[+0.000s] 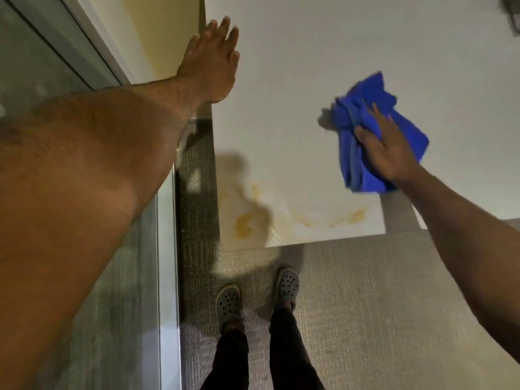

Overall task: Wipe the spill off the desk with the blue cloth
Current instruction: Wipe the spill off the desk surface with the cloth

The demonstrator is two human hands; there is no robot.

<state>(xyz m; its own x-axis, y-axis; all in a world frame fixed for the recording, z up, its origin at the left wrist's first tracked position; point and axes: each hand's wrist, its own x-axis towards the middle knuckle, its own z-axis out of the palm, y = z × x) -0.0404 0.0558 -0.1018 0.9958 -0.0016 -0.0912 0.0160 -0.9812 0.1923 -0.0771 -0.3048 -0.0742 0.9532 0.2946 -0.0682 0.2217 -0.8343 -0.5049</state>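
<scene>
A white desk fills the upper middle and right of the head view. A yellowish spill lies near its front left corner, with a thinner smear trailing to the right along the front edge. My right hand presses flat on a bunched blue cloth on the desk, up and to the right of the spill. My left hand rests flat, fingers spread, on the desk's left edge, well above the spill. Both forearms reach in from the lower sides.
A glass partition with a metal frame runs along the left. Grey carpet lies below the desk's front edge, where my feet in grey clogs stand. A dark object sits at the desk's far right corner.
</scene>
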